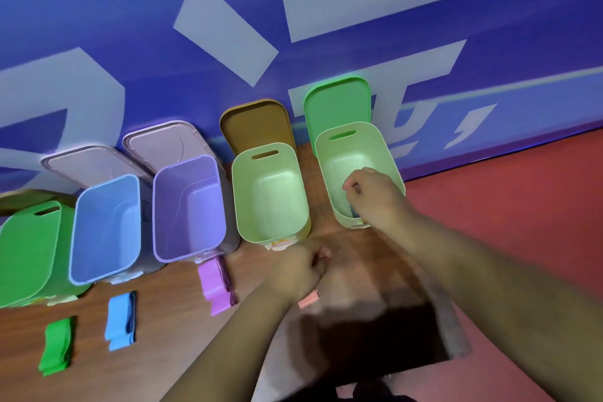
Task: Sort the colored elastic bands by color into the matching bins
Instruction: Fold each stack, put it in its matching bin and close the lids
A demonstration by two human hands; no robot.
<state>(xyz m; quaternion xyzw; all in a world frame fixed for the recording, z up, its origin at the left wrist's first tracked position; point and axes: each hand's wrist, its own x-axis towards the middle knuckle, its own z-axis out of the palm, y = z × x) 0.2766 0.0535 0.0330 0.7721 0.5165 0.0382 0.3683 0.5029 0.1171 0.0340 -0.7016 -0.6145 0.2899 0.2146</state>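
Nearest, green bands [56, 345], blue bands [120, 320] and purple bands [217, 287] lie unsorted on the table [169, 330]. Left hand [298, 271] closed around a pink band [308, 299]. Right hand [372, 196] dips inside the far-right bin [388, 153], grip unclear. Other bins look empty: barely started.

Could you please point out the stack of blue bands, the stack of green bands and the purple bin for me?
stack of blue bands [119, 320]: head view, middle of the top band.
stack of green bands [56, 344]: head view, middle of the top band.
purple bin [163, 206]: head view, inner left wall.
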